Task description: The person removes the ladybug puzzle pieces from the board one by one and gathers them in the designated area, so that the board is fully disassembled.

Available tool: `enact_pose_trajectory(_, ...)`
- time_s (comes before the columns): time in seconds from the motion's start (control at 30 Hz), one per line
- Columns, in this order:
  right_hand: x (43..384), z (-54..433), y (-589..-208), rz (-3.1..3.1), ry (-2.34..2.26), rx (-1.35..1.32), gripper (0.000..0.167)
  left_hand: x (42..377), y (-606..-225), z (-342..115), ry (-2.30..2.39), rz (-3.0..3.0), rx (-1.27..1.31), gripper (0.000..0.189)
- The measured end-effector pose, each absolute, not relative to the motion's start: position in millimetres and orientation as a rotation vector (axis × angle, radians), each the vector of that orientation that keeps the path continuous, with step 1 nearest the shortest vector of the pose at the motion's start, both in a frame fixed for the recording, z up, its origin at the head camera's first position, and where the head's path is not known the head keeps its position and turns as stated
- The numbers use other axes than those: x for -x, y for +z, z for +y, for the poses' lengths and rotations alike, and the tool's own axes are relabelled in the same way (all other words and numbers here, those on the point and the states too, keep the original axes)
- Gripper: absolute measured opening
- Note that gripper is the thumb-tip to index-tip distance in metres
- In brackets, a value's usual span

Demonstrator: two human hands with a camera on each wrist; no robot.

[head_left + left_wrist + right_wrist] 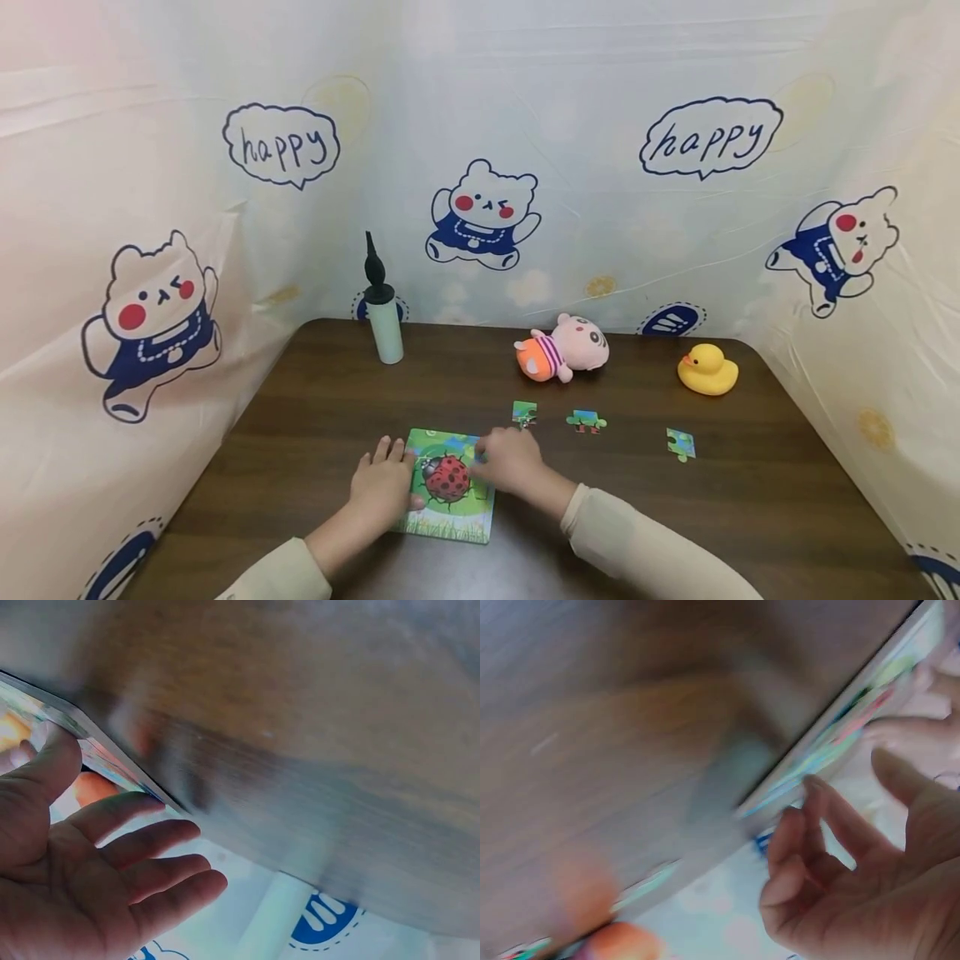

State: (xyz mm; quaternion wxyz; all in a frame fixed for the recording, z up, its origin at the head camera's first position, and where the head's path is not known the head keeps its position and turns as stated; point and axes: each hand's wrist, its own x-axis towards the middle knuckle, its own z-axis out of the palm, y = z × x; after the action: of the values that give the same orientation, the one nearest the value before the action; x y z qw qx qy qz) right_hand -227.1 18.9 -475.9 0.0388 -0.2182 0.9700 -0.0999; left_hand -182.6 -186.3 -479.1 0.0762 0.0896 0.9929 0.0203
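Note:
A square ladybug jigsaw puzzle (450,527) in a thin board lies on the dark wooden table, green with a red spotted ladybug. My left hand (381,487) rests along its left edge, thumb and fingers spread and fairly straight. At the upper right edge, my right hand (513,461) touches the puzzle with its index fingertip (814,782); the thumb stands apart and the other fingers are bent. Nothing shows between that thumb and finger. Loose jigsaw pieces lie beyond the right hand: one piece (524,412), a second piece (587,421) and a third piece (681,444).
At the back left stands a pale green hand pump (386,329) with a black nozzle. A pink plush toy (562,348) lies at the back centre. A yellow rubber duck (708,372) sits at the back right. Printed curtains (585,208) surround the table (315,400).

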Motion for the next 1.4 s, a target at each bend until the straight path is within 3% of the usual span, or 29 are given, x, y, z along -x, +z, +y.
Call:
enact_pose_trajectory(0.17,204,6,-476,2.929,-0.055,0.762,0.052,184,-480,-186,0.09,2.93,-0.266,0.075)
enact_pose_trajectory(0.3,195,3,-482,2.992,-0.002,0.799,0.059,186,-482,-188,0.179,2.951,-0.36,0.07)
enact_pose_trajectory(0.47,191,1,-487,3.021,-0.076,0.814,0.054,185,-486,-194,0.319,2.992,-0.615,0.054)
enact_pose_trajectory(0.7,200,7,-483,2.878,-0.493,0.665,0.044,185,-486,-201,0.395,2.906,-0.822,0.053)
enact_pose_trajectory(1.03,224,30,-480,2.54,-1.201,0.464,0.016,186,-488,-204,0.42,2.902,-0.885,0.053)
enact_pose_trajectory(1.4,226,37,-488,2.519,-1.301,0.355,0.016,180,-483,-199,0.377,2.837,-0.935,0.058)
